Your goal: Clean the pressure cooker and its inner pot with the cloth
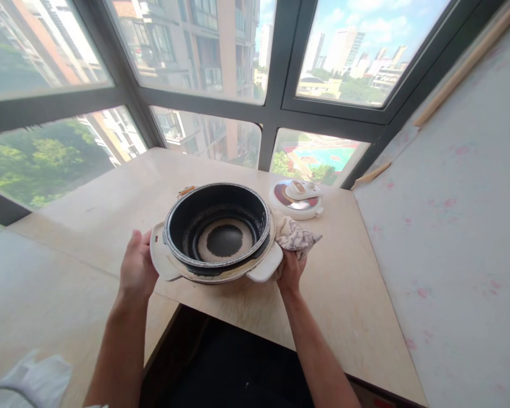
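Observation:
An electric pressure cooker [263, 265] with a white rim and a dark inner pot [224, 241] is in front of me, its top uncovered. The pot's bottom looks worn, with a pale ring around a dark centre. My left hand [138, 266] grips the cooker's left side, its fingers partly hidden behind the rim. At the right side, my right hand [291, 269] holds a crumpled patterned cloth [295, 235] against the cooker. The white lid [297, 199], with a shiny top and a handle, lies on the countertop beyond the cloth.
The pale countertop [340, 294] runs up to dark-framed windows [272, 113] at the back. A papered wall [450, 238] borders it on the right. A white plastic-like item with a grey cable [8, 386] is at the lower left.

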`<action>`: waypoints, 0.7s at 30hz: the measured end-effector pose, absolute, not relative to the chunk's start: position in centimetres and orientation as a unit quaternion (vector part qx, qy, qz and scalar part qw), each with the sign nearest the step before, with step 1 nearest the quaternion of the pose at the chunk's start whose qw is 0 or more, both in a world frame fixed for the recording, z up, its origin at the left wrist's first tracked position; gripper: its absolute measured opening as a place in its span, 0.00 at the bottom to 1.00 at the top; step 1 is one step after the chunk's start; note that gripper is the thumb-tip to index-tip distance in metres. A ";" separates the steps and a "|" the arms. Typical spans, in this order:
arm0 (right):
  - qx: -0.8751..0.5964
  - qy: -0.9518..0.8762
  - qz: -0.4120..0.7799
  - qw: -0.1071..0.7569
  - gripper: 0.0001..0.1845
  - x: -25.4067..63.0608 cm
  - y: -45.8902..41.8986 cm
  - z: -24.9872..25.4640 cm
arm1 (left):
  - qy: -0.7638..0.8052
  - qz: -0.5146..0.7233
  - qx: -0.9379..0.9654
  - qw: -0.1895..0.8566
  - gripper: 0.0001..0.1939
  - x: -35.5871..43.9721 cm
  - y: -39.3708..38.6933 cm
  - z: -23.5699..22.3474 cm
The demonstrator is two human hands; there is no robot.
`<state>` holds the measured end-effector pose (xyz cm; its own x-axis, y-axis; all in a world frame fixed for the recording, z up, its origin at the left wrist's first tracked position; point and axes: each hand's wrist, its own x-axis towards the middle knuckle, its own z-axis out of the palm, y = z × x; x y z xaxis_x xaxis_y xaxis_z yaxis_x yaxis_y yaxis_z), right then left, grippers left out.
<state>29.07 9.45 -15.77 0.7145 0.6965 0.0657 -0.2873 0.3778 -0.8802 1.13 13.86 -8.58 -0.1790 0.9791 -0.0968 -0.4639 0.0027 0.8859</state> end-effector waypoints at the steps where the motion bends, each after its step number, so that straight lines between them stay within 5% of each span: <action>1: -0.468 -0.220 0.310 0.798 0.32 29.1 9.9 -15.4 | 0.428 0.652 0.308 0.545 0.26 1.7 13.1 -8.5; 7: -0.454 -0.218 0.240 0.830 0.37 26.5 9.8 -13.3 | 0.405 0.671 0.370 0.498 0.20 3.7 13.8 -8.4; 21: -0.522 -0.116 0.161 0.829 0.35 22.3 5.0 -12.8 | 0.319 0.554 0.361 0.679 0.15 4.8 22.8 -9.6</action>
<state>22.30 5.02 -12.80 0.9213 0.3880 0.0241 -0.1459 0.4026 -0.9037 4.85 22.75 -9.58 0.1830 0.9825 -0.0333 -0.5215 0.1258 0.8439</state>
